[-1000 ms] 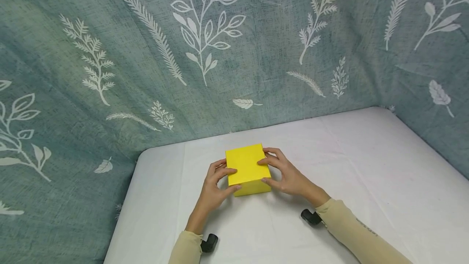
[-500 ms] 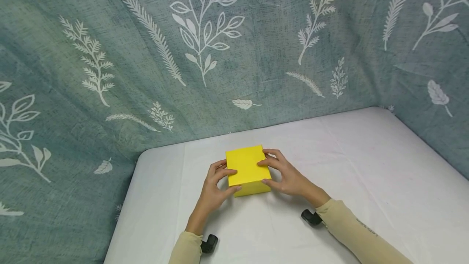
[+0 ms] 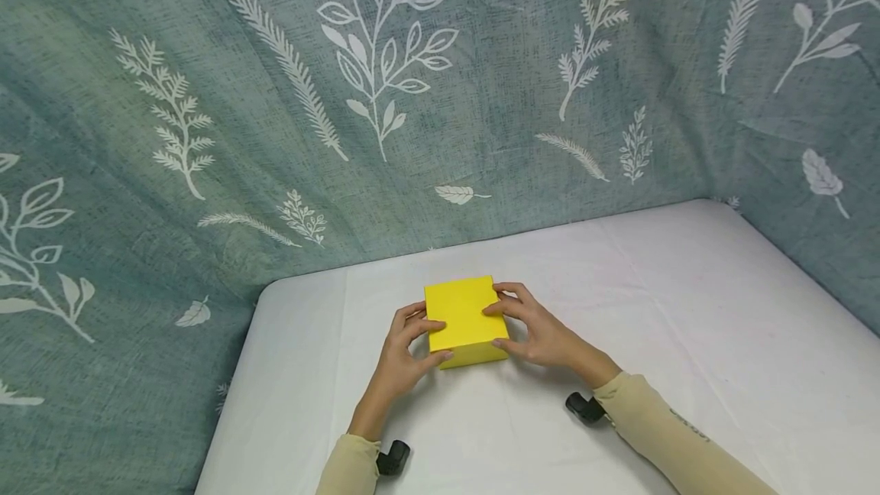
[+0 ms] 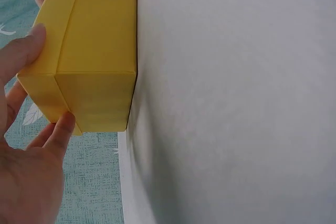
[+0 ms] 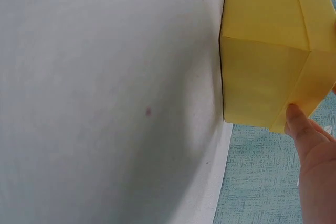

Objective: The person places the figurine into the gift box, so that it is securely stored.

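Observation:
A yellow box (image 3: 474, 356) sits on the white table, with a matching yellow lid (image 3: 462, 310) over its top. My left hand (image 3: 400, 357) grips the lid from the left: thumb on the front face, index finger on the top, other fingers along the side. From the right, my right hand (image 3: 539, 331) holds it in much the same way. In the left wrist view the lid's lower edge shows as a line around the upper part of the box body (image 4: 100, 24). Fingertips (image 5: 295, 115) of the right hand lie at that edge in the right wrist view.
A white cloth (image 3: 639, 312) covers the table, whose far edge meets a blue-green curtain (image 3: 495, 136) with white leaf prints. A black wrist device (image 3: 394, 457) hangs at the left wrist, and another black device (image 3: 584, 408) at the right.
The lid has sunk slightly lower over the box, and the fingers on its top have come down with it. Both hands keep their hold, and the box body stays in place.

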A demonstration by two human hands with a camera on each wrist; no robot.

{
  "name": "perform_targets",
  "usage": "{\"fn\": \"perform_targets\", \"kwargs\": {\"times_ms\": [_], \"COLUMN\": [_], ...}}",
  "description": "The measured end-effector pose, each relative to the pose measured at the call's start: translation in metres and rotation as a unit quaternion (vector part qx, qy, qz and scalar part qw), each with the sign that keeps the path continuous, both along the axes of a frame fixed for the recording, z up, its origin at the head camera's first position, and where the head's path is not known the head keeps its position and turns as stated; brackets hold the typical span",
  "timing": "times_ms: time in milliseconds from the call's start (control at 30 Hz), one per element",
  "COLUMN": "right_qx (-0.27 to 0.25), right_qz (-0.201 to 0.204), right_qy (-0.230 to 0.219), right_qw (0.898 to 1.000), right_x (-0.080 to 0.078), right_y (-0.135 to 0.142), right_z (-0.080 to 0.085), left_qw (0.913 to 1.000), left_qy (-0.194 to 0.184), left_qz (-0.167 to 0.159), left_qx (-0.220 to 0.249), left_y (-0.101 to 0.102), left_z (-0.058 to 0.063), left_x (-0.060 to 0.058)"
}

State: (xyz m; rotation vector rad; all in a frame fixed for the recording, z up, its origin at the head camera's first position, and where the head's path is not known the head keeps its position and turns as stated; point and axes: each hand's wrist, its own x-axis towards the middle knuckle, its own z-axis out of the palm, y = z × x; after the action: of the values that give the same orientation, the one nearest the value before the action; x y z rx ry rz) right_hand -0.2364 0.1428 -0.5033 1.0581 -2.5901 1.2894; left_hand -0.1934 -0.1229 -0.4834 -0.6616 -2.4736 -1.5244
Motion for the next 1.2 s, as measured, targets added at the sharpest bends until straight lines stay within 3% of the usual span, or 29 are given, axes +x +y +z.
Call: {"fn": "perform_targets", "kwargs": {"times_ms": [500,633,733,933,1200], "right_qx": [0.022,0.028,0.031,0.028,0.025], "right_qz": [0.006,0.004,0.002,0.000,0.001], "right_qy": [0.002,0.004,0.003,-0.007,-0.016], "right_qw": [1.000,1.000,0.999,1.000,1.000], "right_x": [0.001,0.001,0.001,0.002,0.003], "right_y": [0.000,0.000,0.001,0.002,0.002], "right_z": [0.000,-0.001,-0.003,-0.003,-0.004], "left_qw": [0.9999,0.9999,0.9998,0.9999,0.9997], "left_qy": [-0.011,-0.014,-0.014,-0.017,-0.022], "left_qz": [0.001,0.008,0.012,0.000,-0.007], "left_qx": [-0.003,-0.005,-0.003,-0.001,0.001], "left_y": [0.000,-0.003,-0.004,0.001,0.001], "left_z": [0.000,-0.021,-0.030,-0.005,-0.002], "left_x": [0.001,-0.007,-0.009,0.003,0.004]}}
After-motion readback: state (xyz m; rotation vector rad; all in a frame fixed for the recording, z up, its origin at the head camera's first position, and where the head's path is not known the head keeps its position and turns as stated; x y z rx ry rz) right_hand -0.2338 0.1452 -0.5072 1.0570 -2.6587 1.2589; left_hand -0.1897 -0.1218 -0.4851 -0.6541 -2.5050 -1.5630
